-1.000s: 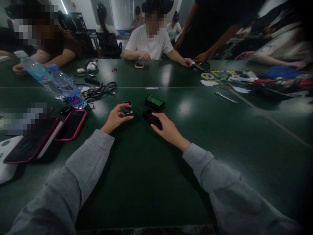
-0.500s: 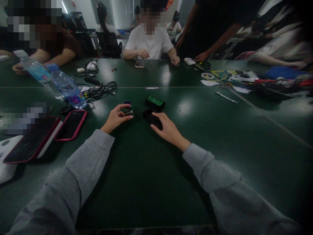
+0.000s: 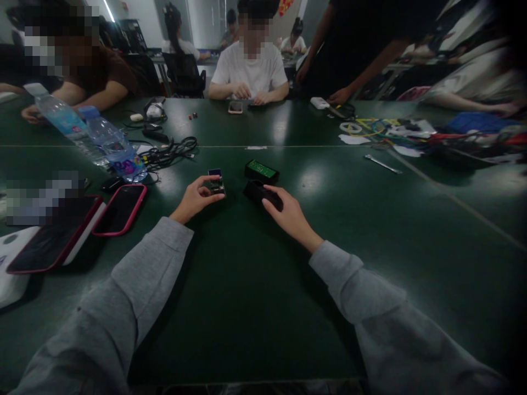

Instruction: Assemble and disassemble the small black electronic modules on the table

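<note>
Circuit module: located well in from the near edge of the desk, pinched between the thumb and curled fingers of the left hand. Whether it rests on the surface cannot be told.

Black case: to the module's right, well apart from it. The right hand is partly closed around it, thumb on the near side, fingers over the far side.

Black housing with a green board: just beyond the case, towards the far edge, untouched by either hand.

Progress, as judged: handling is under way. Module and case are separate, with nothing joining them; the green board appears seated in its housing. What is left cannot be established.

Surroundings: wrench towards the right edge; red-edged phone and blue-capped bottle towards the left.
</note>
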Tool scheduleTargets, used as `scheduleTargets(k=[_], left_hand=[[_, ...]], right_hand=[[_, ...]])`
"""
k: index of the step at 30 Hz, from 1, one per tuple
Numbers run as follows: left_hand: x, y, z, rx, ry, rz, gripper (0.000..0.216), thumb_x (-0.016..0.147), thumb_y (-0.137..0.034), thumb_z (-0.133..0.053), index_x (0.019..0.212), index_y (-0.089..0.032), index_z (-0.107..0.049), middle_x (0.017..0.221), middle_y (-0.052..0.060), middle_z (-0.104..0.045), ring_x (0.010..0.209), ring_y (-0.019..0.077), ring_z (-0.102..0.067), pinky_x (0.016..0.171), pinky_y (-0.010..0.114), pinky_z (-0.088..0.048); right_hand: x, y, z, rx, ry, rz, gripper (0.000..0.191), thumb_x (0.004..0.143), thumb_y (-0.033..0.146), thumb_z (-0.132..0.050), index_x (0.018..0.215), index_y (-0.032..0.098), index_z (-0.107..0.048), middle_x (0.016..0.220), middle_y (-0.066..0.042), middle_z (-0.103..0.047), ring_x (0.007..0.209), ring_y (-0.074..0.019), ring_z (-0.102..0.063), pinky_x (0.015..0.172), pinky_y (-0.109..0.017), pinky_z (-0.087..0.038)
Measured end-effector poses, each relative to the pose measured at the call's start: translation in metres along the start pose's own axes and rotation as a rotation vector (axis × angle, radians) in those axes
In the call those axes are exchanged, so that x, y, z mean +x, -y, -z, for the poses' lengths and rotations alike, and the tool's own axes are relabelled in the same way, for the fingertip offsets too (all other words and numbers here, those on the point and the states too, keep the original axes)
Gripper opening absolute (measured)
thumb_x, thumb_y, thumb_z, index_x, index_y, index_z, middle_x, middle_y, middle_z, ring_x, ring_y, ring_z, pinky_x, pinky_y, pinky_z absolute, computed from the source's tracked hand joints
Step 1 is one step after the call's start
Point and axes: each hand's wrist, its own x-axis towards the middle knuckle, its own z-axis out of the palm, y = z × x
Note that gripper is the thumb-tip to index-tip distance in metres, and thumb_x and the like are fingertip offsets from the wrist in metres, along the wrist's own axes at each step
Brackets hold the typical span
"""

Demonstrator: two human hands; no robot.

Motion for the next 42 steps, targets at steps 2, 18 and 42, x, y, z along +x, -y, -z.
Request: scheduleTargets(k=[2, 18, 42], left_hand=[[0.0, 0.001, 0.0, -0.002, 0.003, 0.007, 0.064, 0.069, -0.029, -0.084, 0.128, -0.024, -0.06, 0.089, 0.004, -0.068, 0.062, 0.0112, -0.06, 0.053, 0.022, -0.046], [-0.002, -0.007, -0.002, -0.01, -0.007, 0.048, 0.064, 0.069, -0.03, -0.085, 0.128, -0.022, -0.061, 0.093, 0.005, -0.068, 0.063, 0.0097, -0.058, 0.054, 0.021, -0.043], [-0.001, -0.004, -0.001, -0.021, 0.001, 0.055, 0.066, 0.07, -0.033, -0.083, 0.13, -0.022, -0.059, 0.101, 0.006, -0.068, 0.065, 0.0108, -0.058, 0.057, 0.023, -0.045]], right_hand=[[0.001, -0.001, 0.001, 0.035, 0.014, -0.036, 0.046, 0.096, 0.045, -0.053, 0.136, 0.021, -0.054, 0.132, -0.012, -0.059, 0.114, -0.0281, -0.06, 0.095, -0.048, -0.051], [0.0, -0.007, -0.003, -0.003, 0.055, 0.048, 0.054, 0.092, 0.053, -0.059, 0.137, 0.024, -0.051, 0.136, -0.011, -0.053, 0.123, -0.03, -0.052, 0.099, -0.051, -0.049], [-0.005, -0.001, -0.004, -0.111, -0.107, 0.054, 0.057, 0.091, 0.056, -0.059, 0.136, 0.022, -0.05, 0.129, -0.013, -0.055, 0.117, -0.0307, -0.055, 0.096, -0.051, -0.052]])
